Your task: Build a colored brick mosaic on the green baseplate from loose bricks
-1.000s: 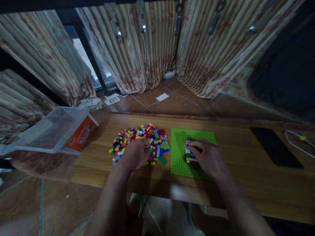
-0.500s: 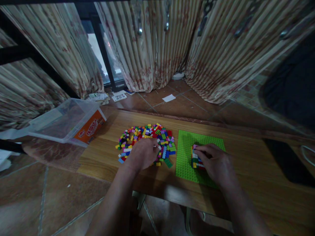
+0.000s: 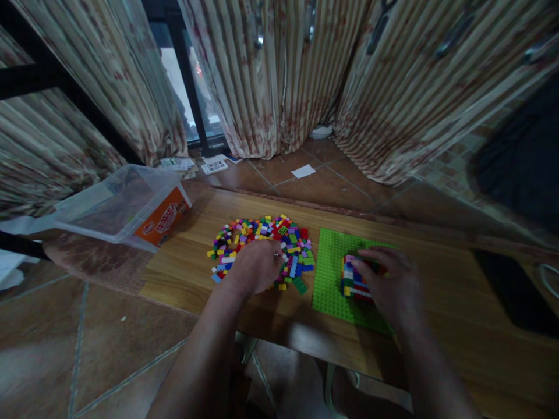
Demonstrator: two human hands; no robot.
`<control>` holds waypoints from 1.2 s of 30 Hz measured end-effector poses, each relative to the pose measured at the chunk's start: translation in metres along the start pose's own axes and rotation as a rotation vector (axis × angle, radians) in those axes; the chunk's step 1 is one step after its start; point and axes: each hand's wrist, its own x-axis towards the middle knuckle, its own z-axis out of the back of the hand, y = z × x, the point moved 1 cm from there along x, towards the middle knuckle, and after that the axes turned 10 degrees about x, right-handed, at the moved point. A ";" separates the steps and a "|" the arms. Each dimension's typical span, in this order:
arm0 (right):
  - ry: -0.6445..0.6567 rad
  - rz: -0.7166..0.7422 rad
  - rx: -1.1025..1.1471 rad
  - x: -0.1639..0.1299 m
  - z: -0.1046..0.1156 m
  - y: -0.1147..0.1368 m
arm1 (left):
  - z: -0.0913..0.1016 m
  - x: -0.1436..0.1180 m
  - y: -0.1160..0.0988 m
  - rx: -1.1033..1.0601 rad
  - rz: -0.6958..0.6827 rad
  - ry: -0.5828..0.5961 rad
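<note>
Wooden tabletop [image 3: 437,302], grain smooth, striped curtains beyond. I logged my left hand [image 3: 255,267] curled over the loose brick pile [image 3: 262,244], its grip hidden from me; my right hand [image 3: 393,285] cupped the small multicoloured brick stack [image 3: 353,279] seated on the studded green baseplate [image 3: 332,273]. Stack low, most bricks unused. Clear plastic tub [image 3: 122,206] lay far left.
</note>
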 end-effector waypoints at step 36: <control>0.171 -0.329 0.302 0.007 -0.011 -0.014 | 0.001 0.001 0.005 -0.032 0.064 -0.015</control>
